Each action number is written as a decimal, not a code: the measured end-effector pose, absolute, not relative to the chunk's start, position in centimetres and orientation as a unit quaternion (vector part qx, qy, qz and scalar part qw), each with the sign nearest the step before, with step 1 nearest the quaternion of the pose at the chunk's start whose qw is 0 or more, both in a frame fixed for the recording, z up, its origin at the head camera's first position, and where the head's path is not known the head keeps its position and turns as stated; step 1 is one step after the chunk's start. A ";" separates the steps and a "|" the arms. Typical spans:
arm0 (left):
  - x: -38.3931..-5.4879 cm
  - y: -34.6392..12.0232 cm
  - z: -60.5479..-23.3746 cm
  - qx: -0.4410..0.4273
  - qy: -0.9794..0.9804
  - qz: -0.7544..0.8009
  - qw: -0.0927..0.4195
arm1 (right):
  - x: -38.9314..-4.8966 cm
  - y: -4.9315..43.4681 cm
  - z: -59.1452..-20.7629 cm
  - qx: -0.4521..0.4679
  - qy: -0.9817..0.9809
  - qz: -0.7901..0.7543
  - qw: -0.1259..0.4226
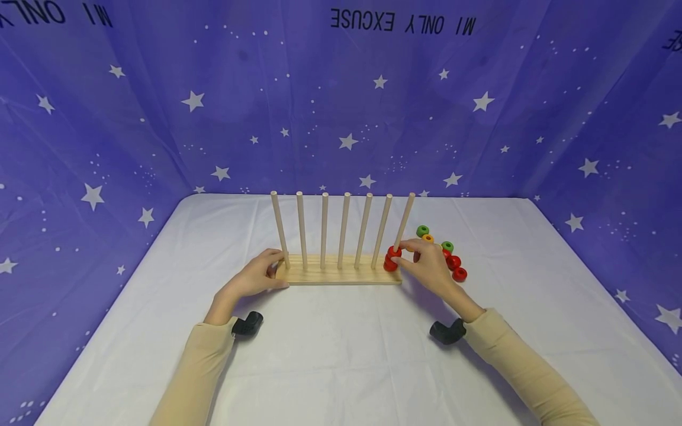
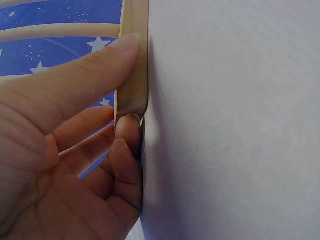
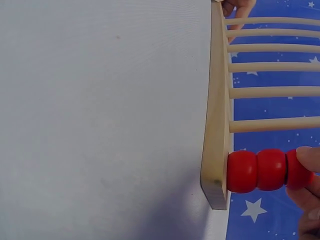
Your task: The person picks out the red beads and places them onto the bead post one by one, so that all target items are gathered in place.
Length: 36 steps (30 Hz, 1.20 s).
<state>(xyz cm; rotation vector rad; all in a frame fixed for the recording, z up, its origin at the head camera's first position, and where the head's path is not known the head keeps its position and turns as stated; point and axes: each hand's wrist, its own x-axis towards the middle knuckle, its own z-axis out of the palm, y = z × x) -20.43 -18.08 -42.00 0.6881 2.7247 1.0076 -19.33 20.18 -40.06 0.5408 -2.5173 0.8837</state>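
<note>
Top red bead (image 1: pixel 393 251) sits around the rightmost peg (image 1: pixel 405 218), in the right hand's (image 1: pixel 428 267) pinch

In the head view, we see the bead at the right hand's thumb and finger tips, low on the peg, whose long axis rises up and away above it. The left hand (image 1: pixel 254 277) is well apart, gripping the opposite end of the wooden base (image 1: pixel 341 276). Loose beads (image 1: pixel 459 274), green, orange and red, lie to the right of the right hand.

In the left wrist view, we see the thumb on the base's long edge and bent fingers at its end.

In the right wrist view, we find two lower red beads (image 3: pixel 242 171) stacked at the base, in line with the pinched one. A thin dark line parts it from the next; we cannot tell whether they touch.
</note>
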 end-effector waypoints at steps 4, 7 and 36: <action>-20.5 -18.0 -42.1 0.227 0.910 0.337 0.080 | -19.2 20.1 -40.0 0.186 -0.907 0.318 0.203; -20.6 -17.9 -42.1 0.227 0.909 0.339 0.080 | -19.1 20.2 -39.9 0.180 -0.910 0.318 0.196; -20.5 -18.0 -42.0 0.235 0.913 0.326 0.073 | -18.5 25.4 -39.6 0.129 -0.937 0.288 0.149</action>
